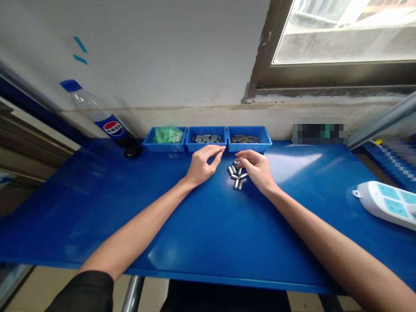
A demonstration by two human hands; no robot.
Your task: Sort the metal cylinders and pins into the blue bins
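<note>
My left hand (pixel 203 164) hovers over the blue table (pixel 208 225) just in front of the middle blue bin (pixel 206 138), fingers curled with thumb and forefinger pinched together; whether they hold anything I cannot make out. My right hand (pixel 255 167) rests beside a small pile of grey metal pieces (pixel 237 175), its fingers bent and touching the top of the pile. The middle bin holds grey blocks, the right bin (pixel 248 138) dark thin metal parts, the left bin (pixel 166 138) green bagged items.
A cola bottle (pixel 107 123) leans against the wall at the back left. A white power strip (pixel 386 203) lies at the right edge. The wall and a window sill run behind the bins.
</note>
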